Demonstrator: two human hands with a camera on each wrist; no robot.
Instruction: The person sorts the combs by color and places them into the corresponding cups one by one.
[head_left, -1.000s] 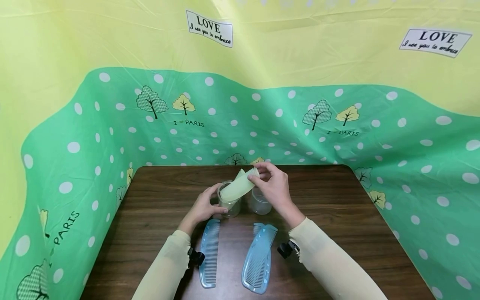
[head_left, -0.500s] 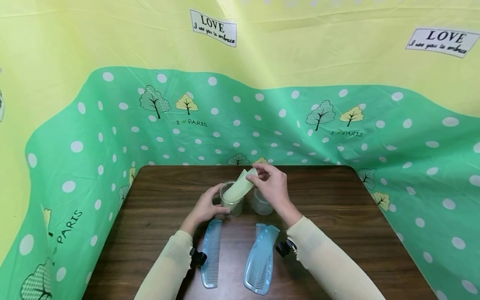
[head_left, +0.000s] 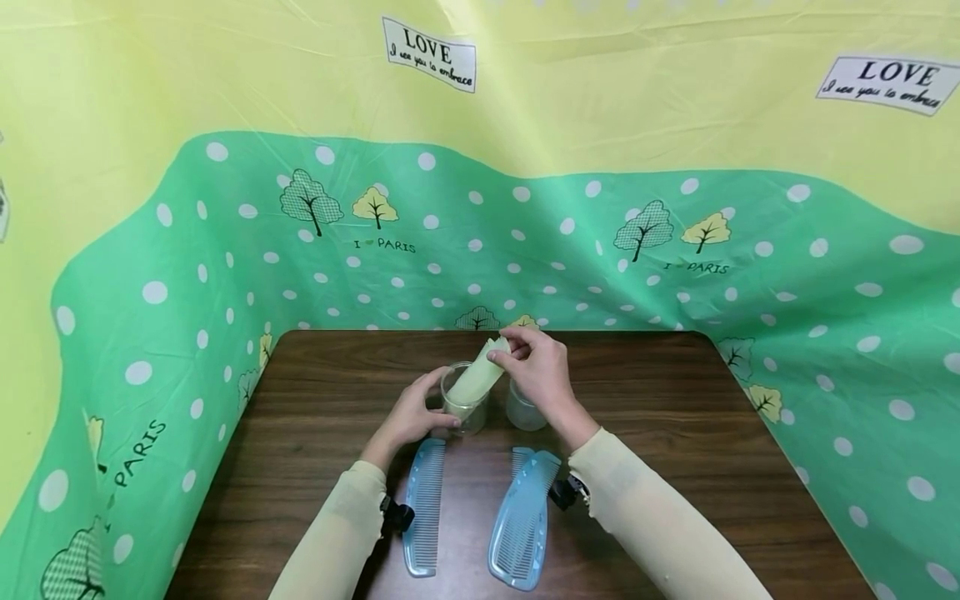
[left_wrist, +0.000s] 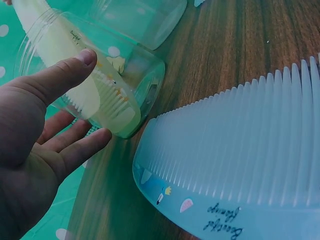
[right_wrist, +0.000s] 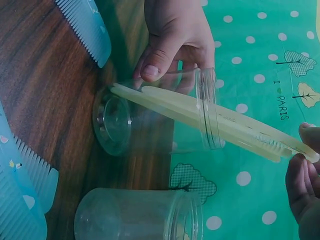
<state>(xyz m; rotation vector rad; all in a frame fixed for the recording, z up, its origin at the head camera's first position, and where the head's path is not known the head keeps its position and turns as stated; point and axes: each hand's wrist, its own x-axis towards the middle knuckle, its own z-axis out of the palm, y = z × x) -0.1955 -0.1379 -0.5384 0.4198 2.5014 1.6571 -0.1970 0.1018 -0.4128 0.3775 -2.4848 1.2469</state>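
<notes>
My left hand (head_left: 414,408) holds a clear jar (head_left: 469,422) from its left side, thumb and fingers curved round the wall. Two pale yellow combs (right_wrist: 245,131) lean inside this jar, lower ends within it and upper ends sticking out past the rim to the right. With thumb and fingers, my right hand (head_left: 542,371) pinches the upper end of at least one; whether it grips both I cannot tell. Printed lettering and small pictures show on a yellow comb (left_wrist: 107,75) through the jar wall in the left wrist view.
A second clear jar (head_left: 525,414) stands just right of the held one, partly behind my right wrist. One blue comb (head_left: 426,508) lies by my left forearm. Two more blue combs (head_left: 517,525) overlap near the front of the wooden table (head_left: 645,475). Patterned cloth (head_left: 465,250) surrounds the table.
My right hand has shifted slightly left, and the yellow combs now stand a little steeper and look narrower from above. My left hand keeps its hold on the jar. The head view has shifted slightly.
</notes>
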